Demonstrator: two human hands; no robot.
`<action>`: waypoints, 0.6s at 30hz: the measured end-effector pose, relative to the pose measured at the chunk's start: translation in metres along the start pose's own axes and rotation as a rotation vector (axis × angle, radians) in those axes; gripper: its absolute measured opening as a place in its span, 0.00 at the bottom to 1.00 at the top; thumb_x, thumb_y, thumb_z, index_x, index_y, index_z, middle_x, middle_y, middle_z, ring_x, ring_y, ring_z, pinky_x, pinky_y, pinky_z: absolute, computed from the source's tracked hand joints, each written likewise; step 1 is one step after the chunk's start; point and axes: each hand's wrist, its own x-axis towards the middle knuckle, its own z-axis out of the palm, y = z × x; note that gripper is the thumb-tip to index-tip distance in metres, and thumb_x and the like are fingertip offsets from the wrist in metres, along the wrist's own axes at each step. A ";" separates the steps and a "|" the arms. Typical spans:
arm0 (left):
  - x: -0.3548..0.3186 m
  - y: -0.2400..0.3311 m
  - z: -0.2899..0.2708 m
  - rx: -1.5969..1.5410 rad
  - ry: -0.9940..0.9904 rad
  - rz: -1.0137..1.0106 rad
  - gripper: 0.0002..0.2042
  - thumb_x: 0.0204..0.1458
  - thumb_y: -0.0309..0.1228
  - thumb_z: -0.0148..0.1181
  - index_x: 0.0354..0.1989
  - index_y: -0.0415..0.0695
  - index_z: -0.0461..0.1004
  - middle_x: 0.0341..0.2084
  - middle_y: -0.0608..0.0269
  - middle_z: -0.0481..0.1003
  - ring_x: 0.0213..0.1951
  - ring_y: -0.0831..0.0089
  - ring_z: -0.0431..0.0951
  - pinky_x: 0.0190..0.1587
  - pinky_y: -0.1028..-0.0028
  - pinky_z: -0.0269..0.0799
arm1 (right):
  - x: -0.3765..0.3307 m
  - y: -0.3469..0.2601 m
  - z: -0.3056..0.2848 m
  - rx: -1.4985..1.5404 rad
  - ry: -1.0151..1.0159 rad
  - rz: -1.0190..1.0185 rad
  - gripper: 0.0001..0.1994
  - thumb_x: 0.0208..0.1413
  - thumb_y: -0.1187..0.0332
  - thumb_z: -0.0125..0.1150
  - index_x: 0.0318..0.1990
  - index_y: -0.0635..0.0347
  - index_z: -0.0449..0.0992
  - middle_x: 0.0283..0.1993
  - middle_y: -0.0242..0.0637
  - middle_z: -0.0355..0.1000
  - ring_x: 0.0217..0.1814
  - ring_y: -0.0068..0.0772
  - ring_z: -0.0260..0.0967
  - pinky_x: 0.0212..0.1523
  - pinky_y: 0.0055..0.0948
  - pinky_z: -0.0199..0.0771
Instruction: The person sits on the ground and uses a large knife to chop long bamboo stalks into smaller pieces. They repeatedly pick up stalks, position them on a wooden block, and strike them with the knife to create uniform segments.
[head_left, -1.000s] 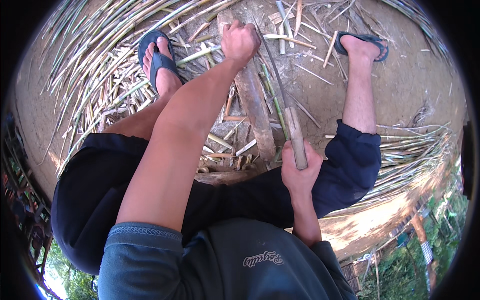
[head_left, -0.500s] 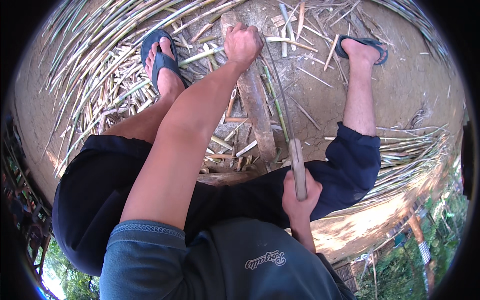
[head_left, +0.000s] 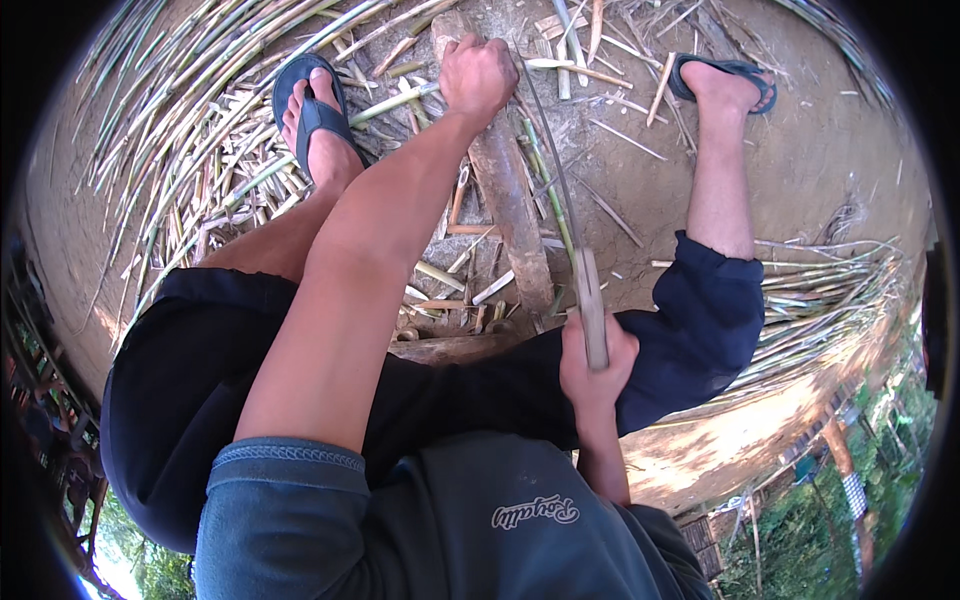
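My left hand (head_left: 478, 80) is closed at the far end of a worn wooden beam (head_left: 512, 215), where it presses down a green cane stalk (head_left: 395, 103). The stalk runs into the fist from the left; the part under my fingers is hidden. My right hand (head_left: 598, 360) is wrapped round the pale wooden handle of a long thin-bladed tool (head_left: 591, 310), close to my thigh. Its dark narrow blade reaches away from me to beside my left knuckles. It shows almost edge-on, so I cannot tell whether it is a saw or a knife.
Cut cane pieces (head_left: 265, 150) are heaped by my left sandal (head_left: 320, 115). Long stalks (head_left: 190, 75) lie at the far left, and another bundle (head_left: 820, 305) is at the right behind my bent knee. My right sandal (head_left: 725, 80) stands on bare earth with splinters.
My right hand has pushed the handle forward, away from me, and the blade has slid along beside my left hand. My left hand keeps its hold with only a slight shift.
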 end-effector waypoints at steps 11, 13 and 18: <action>0.001 -0.002 0.004 -0.027 -0.059 -0.018 0.07 0.45 0.29 0.55 0.22 0.44 0.79 0.21 0.53 0.78 0.36 0.61 0.78 0.47 0.62 0.68 | -0.009 -0.003 -0.005 -0.036 -0.010 0.032 0.09 0.50 0.74 0.61 0.23 0.66 0.69 0.14 0.43 0.63 0.14 0.33 0.69 0.19 0.30 0.66; 0.000 0.007 0.003 -0.050 -0.074 0.002 0.06 0.44 0.30 0.56 0.21 0.45 0.78 0.20 0.55 0.79 0.37 0.64 0.78 0.47 0.63 0.68 | 0.042 0.009 0.025 -0.057 0.006 0.039 0.10 0.50 0.73 0.62 0.22 0.66 0.68 0.14 0.43 0.63 0.14 0.34 0.69 0.19 0.31 0.66; 0.000 0.000 0.011 -0.001 -0.063 -0.004 0.07 0.45 0.31 0.56 0.21 0.46 0.78 0.20 0.56 0.79 0.37 0.64 0.77 0.46 0.63 0.68 | 0.011 0.002 0.007 -0.025 -0.008 0.034 0.08 0.50 0.74 0.62 0.23 0.66 0.70 0.15 0.42 0.64 0.15 0.35 0.69 0.21 0.30 0.67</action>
